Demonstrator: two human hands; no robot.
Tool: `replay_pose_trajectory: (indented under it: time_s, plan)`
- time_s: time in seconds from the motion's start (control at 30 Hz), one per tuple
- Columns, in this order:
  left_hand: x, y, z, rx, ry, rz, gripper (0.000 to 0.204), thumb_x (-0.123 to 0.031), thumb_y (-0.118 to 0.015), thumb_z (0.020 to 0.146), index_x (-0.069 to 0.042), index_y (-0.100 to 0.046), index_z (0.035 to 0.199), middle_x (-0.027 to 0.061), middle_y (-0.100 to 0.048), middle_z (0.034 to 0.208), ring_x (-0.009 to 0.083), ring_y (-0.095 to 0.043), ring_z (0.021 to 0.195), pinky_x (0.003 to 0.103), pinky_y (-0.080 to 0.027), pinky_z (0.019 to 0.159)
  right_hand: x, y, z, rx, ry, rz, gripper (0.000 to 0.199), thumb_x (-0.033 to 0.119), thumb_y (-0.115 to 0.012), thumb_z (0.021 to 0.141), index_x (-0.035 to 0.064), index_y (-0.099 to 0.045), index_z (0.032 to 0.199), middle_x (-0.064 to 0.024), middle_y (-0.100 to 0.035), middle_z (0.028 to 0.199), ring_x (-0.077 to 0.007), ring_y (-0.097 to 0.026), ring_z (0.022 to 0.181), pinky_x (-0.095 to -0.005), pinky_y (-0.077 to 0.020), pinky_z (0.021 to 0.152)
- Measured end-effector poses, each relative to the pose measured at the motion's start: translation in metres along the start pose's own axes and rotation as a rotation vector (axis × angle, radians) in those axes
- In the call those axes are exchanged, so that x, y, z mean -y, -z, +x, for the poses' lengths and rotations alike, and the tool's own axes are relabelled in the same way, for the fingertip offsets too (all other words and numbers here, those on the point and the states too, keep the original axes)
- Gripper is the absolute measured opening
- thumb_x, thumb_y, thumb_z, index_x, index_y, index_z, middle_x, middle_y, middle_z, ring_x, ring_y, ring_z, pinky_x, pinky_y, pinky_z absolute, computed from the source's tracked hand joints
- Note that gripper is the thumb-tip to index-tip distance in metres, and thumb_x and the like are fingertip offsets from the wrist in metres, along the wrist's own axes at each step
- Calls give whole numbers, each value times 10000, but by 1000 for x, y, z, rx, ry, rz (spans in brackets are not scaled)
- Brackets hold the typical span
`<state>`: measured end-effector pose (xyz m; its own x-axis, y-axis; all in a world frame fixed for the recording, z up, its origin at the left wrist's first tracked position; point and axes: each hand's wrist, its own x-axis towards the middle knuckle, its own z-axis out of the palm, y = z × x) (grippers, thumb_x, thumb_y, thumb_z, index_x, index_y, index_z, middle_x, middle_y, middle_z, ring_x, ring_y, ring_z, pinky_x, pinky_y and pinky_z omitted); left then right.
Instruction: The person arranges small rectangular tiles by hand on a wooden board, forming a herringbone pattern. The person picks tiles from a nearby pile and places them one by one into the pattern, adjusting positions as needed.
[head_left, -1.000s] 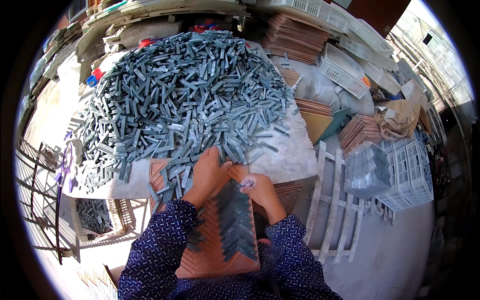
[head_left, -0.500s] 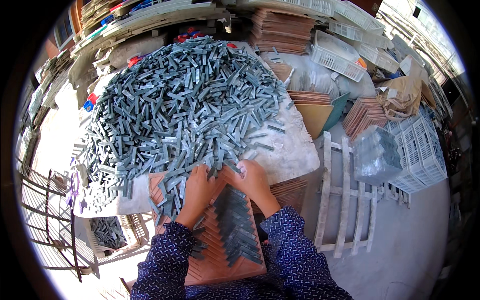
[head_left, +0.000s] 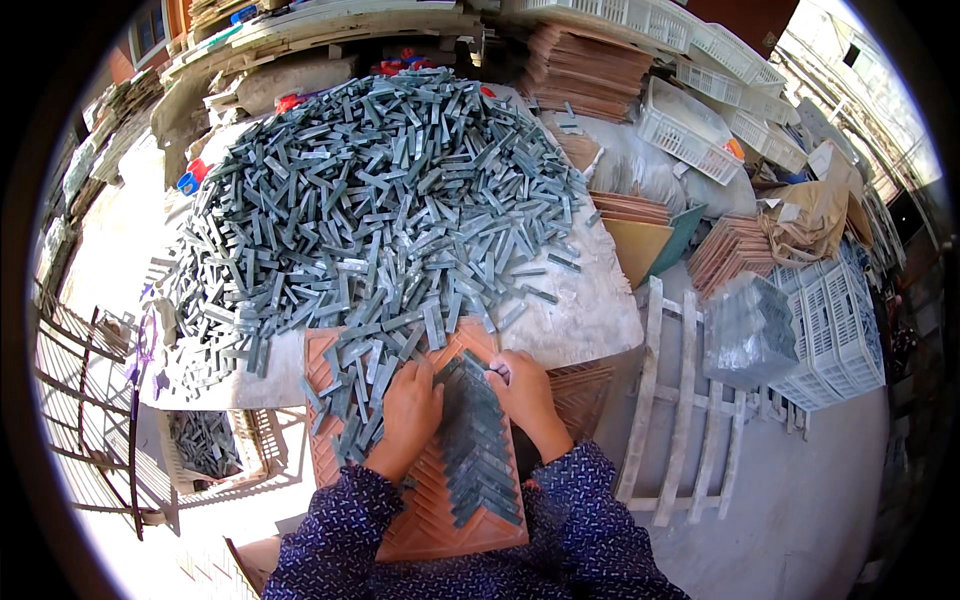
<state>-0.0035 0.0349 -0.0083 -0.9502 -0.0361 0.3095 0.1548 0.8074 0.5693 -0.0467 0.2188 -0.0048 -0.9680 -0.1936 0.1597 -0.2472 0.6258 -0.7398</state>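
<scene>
An orange-brown ribbed tray [head_left: 425, 543] slopes in front of me, its grooves cut in a herringbone pattern. Dark grey-green stone strips [head_left: 478, 445] fill a zigzag column on its right side. My right hand [head_left: 528, 400] is closed at the top right of that column, thumb and fingers pinched on the end of a stone strip. To the left of the column, my left hand [head_left: 410, 410] is closed too, and whatever its fingertips hold is hidden. Loose strips [head_left: 365, 385] lie jumbled on the tray's upper left, beside my left hand.
A big heap of stone strips [head_left: 380, 200] covers the pale table [head_left: 590, 310] beyond the tray. A crate of strips [head_left: 255, 450] stands below left. On the right are a slatted wooden pallet [head_left: 675, 400], white plastic crates [head_left: 830, 330], a wrapped bundle [head_left: 750, 330] and stacked trays [head_left: 585, 75].
Both hands have come back from the heap's near edge, down toward the top of the laid column. My right hand has moved slightly right, and the view has shifted a little.
</scene>
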Motion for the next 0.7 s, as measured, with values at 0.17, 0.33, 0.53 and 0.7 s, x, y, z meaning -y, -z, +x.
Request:
replay_pose_trajectory:
  time_s: [0.17,0.33,0.53,0.7]
  plan:
    - [1,1,0,0,-7,-26,246,-54,-686,729,-11,-574,944,161,-562,870,372,-580,822,446,-480,700,10,-2,7,7,-120,32,181,75,-722,724,9,-634,867,-162,-627,816,-328,-620,743,-418,-484,657]
    - [-3,-1,3,11,-15,-68,236,-66,-676,747,-6,-580,954,158,-553,870,366,-587,824,441,-483,693,4,-2,17,57,-126,45,174,63,-717,723,-4,-644,867,-167,-639,808,-331,-629,740,-411,-489,660]
    - [-3,-4,2,-18,11,-60,287,-30,-682,738,-32,-610,1016,149,-564,853,364,-589,801,430,-483,673,3,7,13,101,-42,-67,152,77,-703,749,-8,-664,869,-152,-672,754,-253,-649,657,-339,-504,618]
    - [-8,-4,3,-36,28,-81,257,-35,-664,750,-30,-609,1002,152,-552,864,364,-583,793,430,-483,685,13,4,16,94,-103,-42,137,83,-705,741,1,-665,844,-155,-669,755,-273,-649,663,-342,-503,622]
